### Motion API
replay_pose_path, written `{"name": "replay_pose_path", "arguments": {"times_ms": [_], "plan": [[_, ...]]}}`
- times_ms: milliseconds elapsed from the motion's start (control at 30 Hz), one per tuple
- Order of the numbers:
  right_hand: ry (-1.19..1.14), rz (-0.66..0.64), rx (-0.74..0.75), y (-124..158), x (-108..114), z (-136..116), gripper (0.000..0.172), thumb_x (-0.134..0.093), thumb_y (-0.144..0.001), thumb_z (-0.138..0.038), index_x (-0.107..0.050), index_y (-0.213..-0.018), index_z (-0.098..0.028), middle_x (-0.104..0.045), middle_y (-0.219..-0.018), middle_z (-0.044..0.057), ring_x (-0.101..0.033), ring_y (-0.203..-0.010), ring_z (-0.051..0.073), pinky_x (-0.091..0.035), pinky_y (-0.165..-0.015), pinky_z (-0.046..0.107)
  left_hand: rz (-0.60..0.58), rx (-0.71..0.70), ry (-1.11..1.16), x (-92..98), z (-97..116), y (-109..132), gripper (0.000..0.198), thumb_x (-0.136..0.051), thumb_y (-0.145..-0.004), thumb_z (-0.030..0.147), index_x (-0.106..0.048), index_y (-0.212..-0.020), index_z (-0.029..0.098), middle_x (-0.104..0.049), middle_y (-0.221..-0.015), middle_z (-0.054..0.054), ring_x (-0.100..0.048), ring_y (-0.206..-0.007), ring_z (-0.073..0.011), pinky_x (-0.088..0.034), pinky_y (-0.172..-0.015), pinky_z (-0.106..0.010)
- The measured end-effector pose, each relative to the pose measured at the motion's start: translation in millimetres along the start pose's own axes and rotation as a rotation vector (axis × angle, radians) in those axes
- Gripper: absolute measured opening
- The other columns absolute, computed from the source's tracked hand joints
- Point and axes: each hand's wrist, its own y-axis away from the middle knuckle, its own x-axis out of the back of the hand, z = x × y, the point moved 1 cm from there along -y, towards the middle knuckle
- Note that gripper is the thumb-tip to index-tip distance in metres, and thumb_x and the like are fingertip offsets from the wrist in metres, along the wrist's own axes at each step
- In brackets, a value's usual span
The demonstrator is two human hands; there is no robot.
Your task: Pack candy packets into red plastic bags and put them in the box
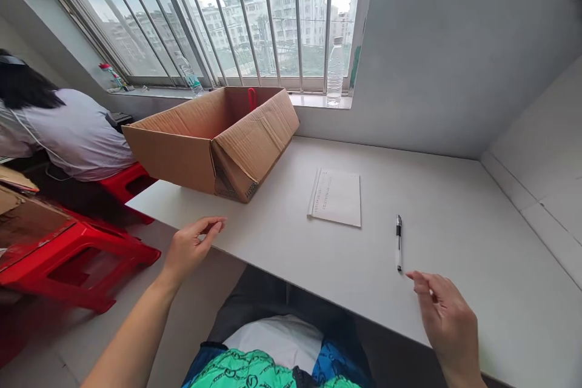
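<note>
My left hand (193,247) hovers at the near edge of the white table (473,242), its fingers loosely curled around nothing. It is nearest to an open cardboard box (170,157), which stands on the table with its flaps spread. My right hand (443,321) is over the table's front edge, holding nothing, just to the right of a black-and-clear ballpoint pen (399,242). That pen lies on the table without touching the hand. Farther left of it rests a white sheet of printed paper (335,197), folded or stacked.
A seated person (63,133) in a pale shirt works at the far left, beside red plastic stools (79,264). Cardboard lies on the nearer stool. Behind the box, a barred window (273,18) has plastic bottles (335,71) on its sill. A grey wall bounds the table's right side.
</note>
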Motion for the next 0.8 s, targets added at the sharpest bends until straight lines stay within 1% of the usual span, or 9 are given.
{"name": "replay_pose_path", "arguments": {"times_ms": [67, 167, 300, 367, 433, 500, 567, 667, 800], "plan": [[0.07, 0.052, -0.016, -0.1, -4.7, 2.5, 0.05, -0.041, -0.096, -0.063, -0.07, -0.095, -0.022, -0.071, -0.099, 0.009, -0.062, -0.092, 0.026, -0.049, -0.068, 0.034, -0.055, 0.048, 0.024, -4.3, -5.6, -3.3, 0.04, -0.051, -0.092, 0.053, -0.071, -0.107, 0.022, -0.076, -0.099, -0.004, -0.072, -0.093, -0.0197, -0.049, -0.056, -0.019], [0.13, 0.092, -0.016, -1.5, -13.2, 9.0, 0.06, -0.041, -0.091, -0.071, -0.067, -0.115, -0.021, -0.066, -0.119, 0.013, -0.06, -0.107, 0.032, -0.052, -0.073, 0.04, -0.132, 0.056, 0.011, -15.1, -15.9, -14.2, 0.042, -0.049, -0.092, 0.054, -0.071, -0.109, 0.023, -0.076, -0.101, -0.004, -0.072, -0.092, -0.0193, -0.052, -0.061, -0.018], [0.193, 0.062, -0.059, -4.8, -20.0, 15.1, 0.067, -0.04, -0.09, -0.072, -0.061, -0.129, -0.021, -0.059, -0.135, 0.014, -0.055, -0.122, 0.036, -0.052, -0.084, 0.048, -0.224, -0.035, -0.03, -35.0, -37.3, -38.9, 0.041, -0.047, -0.094, 0.052, -0.072, -0.107, 0.023, -0.077, -0.094, -0.002, -0.073, -0.081, -0.0163, -0.054, -0.063, -0.018], [0.212, 0.045, -0.122, -5.2, -21.0, 17.3, 0.065, -0.037, -0.093, -0.068, -0.059, -0.131, -0.02, -0.058, -0.137, 0.014, -0.051, -0.128, 0.036, -0.048, -0.096, 0.052, -0.256, -0.143, -0.038, -44.7, -50.0, -53.3, 0.037, -0.048, -0.095, 0.048, -0.072, -0.106, 0.023, -0.077, -0.085, -0.001, -0.072, -0.071, -0.0138, -0.054, -0.063, -0.017], [0.236, 0.032, -0.201, -3.7, -21.6, 19.4, 0.061, -0.036, -0.095, -0.064, -0.059, -0.13, -0.021, -0.058, -0.137, 0.013, -0.05, -0.131, 0.036, -0.042, -0.104, 0.054, -0.293, -0.29, -0.021, -52.6, -62.0, -66.2, 0.031, -0.051, -0.095, 0.043, -0.073, -0.105, 0.023, -0.077, -0.084, 0.0, -0.071, -0.069, -0.0127, -0.054, -0.067, -0.018], [0.264, 0.027, -0.265, -0.8, -21.9, 19.9, 0.058, -0.036, -0.094, -0.063, -0.061, -0.127, -0.021, -0.058, -0.138, 0.012, -0.052, -0.129, 0.035, -0.041, -0.107, 0.054, -0.368, -0.429, 0.02, -57.8, -71.3, -75.2, 0.025, -0.052, -0.095, 0.037, -0.073, -0.102, 0.024, -0.077, -0.088, 0.0, -0.071, -0.072, -0.0122, -0.055, -0.07, -0.019], [0.31, 0.038, -0.298, 1.6, -21.4, 17.3, 0.057, -0.037, -0.093, -0.062, -0.063, -0.123, -0.021, -0.06, -0.136, 0.012, -0.054, -0.127, 0.035, -0.043, -0.106, 0.053, -0.46, -0.507, 0.06, -59.5, -76.6, -79.7, 0.022, -0.052, -0.096, 0.031, -0.073, -0.099, 0.025, -0.076, -0.085, 0.0, -0.07, -0.07, -0.0118, -0.054, -0.068, -0.02], [0.389, 0.061, -0.331, 1.9, -19.6, 7.5, 0.057, -0.035, -0.091, -0.061, -0.064, -0.119, -0.02, -0.063, -0.131, 0.014, -0.057, -0.123, 0.037, -0.046, -0.102, 0.054, -0.542, -0.516, 0.101, -57.2, -78.2, -80.6, 0.02, -0.052, -0.095, 0.025, -0.072, -0.094, 0.024, -0.073, -0.076, 0.0, -0.067, -0.067, -0.0126, -0.053, -0.067, -0.022], [0.465, 0.046, -0.352, -1.8, -19.8, -9.2, 0.056, -0.034, -0.091, -0.057, -0.063, -0.12, -0.019, -0.064, -0.128, 0.016, -0.059, -0.119, 0.039, -0.049, -0.098, 0.055, -0.588, -0.429, 0.123, -54.1, -78.0, -77.3, 0.022, -0.049, -0.095, 0.023, -0.07, -0.093, 0.024, -0.072, -0.078, -0.001, -0.068, -0.071, -0.0151, -0.054, -0.07, -0.026]]}}
